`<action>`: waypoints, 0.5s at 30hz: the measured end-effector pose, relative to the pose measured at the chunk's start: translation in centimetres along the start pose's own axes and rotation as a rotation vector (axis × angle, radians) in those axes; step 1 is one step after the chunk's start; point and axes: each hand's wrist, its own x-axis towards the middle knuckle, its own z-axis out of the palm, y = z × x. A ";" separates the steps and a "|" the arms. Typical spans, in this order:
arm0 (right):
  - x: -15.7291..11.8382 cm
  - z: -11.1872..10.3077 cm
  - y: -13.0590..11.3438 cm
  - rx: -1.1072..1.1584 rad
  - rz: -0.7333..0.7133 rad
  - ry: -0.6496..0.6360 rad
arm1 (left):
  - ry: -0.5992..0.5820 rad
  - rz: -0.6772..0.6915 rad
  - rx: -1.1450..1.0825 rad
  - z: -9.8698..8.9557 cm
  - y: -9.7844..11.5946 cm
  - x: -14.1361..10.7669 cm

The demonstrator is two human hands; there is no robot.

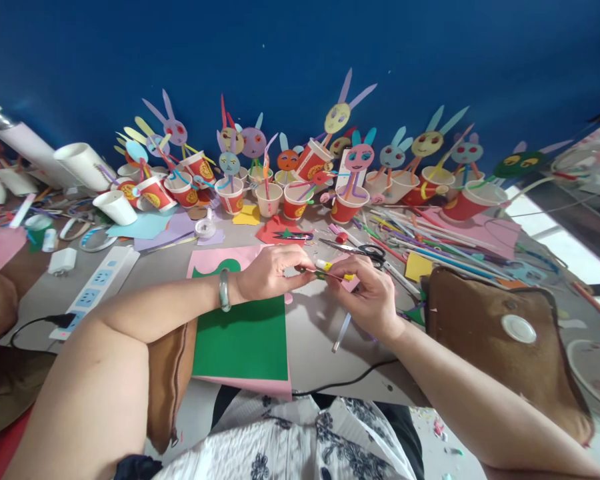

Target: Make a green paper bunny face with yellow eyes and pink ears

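My left hand (273, 272), with a bangle at the wrist, pinches one end of a small thin green-and-dark piece (321, 274), seen nearly edge-on. The fingers of my right hand (373, 293) are closed on its other end; whether it is paper I cannot tell. Just behind the fingers lies a yellow-and-white stick (325, 265). Below my left hand, a green paper sheet (240, 340) with a curved cut-out top edge rests on pink paper (200, 261). Scissors with black handles (373, 253) lie beyond my right hand, and a second pair of scissors (293, 236) sits on red paper.
Paper cups (347, 207) with paper rabbit faces line the blue wall. Coloured pipe cleaners (430, 240) spread at the right, near a brown pouch (500, 333). At left are a power strip (97, 287), a tape roll (205, 229) and another person's arm (30, 267).
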 end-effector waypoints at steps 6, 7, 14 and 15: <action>0.0 -0.9 0.2 -0.214 -0.437 0.078 | -0.003 0.351 0.317 -1.4 0.3 0.2; -0.1 -1.1 0.2 -0.247 -0.469 0.079 | -0.023 0.369 0.342 -1.5 0.4 0.2; -0.8 -1.8 0.7 -0.300 -0.317 -0.150 | -0.062 0.431 0.358 -2.0 0.8 0.0; -0.9 -1.9 0.7 -0.268 -0.285 -0.179 | -0.057 0.445 0.332 -2.1 0.8 0.0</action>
